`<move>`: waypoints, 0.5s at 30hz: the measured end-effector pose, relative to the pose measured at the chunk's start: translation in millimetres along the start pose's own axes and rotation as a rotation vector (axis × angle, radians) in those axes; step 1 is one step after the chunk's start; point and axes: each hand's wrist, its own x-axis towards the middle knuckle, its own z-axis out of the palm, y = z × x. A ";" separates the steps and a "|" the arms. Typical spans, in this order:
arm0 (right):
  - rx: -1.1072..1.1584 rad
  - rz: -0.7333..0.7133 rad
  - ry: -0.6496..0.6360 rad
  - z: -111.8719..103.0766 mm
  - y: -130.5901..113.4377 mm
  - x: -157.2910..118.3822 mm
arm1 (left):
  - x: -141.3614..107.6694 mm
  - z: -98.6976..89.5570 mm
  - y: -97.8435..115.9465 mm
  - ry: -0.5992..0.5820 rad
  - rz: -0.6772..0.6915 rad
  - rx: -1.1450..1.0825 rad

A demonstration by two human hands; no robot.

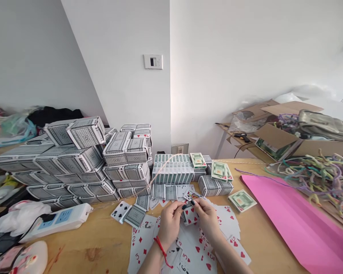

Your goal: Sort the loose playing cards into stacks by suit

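Loose white red-and-black playing cards (138, 251) strewn nearest; left hand (169, 220) and right hand (207, 218), both narrowly pinched, hold white red-heart cards (190, 219) between them.

Numerals read were 2 on the upper diamond card (135, 239), 3 on the lower diamond card (137, 258), 3 on the central heart card (185, 258) and 5 on the rightmost heart card (240, 251), while heart signs marked the held card (191, 217) and black spades the leftmost card (120, 211).
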 end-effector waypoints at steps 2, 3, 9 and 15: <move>0.001 0.014 -0.038 -0.5 1.2 0.8 | -0.7 -2.1 -2.2 0.056 0.005 0.068; -0.007 0.023 -0.052 -0.5 2.0 0.8 | -1.3 -2.9 -3.3 0.089 0.007 0.097; -0.149 -0.011 -0.074 -0.3 3.8 -0.8 | -3.1 -4.8 -7.2 0.114 0.179 0.248; -0.068 -0.014 -0.254 -2.2 -3.1 -0.6 | -0.6 -5.7 -8.5 0.093 0.189 0.301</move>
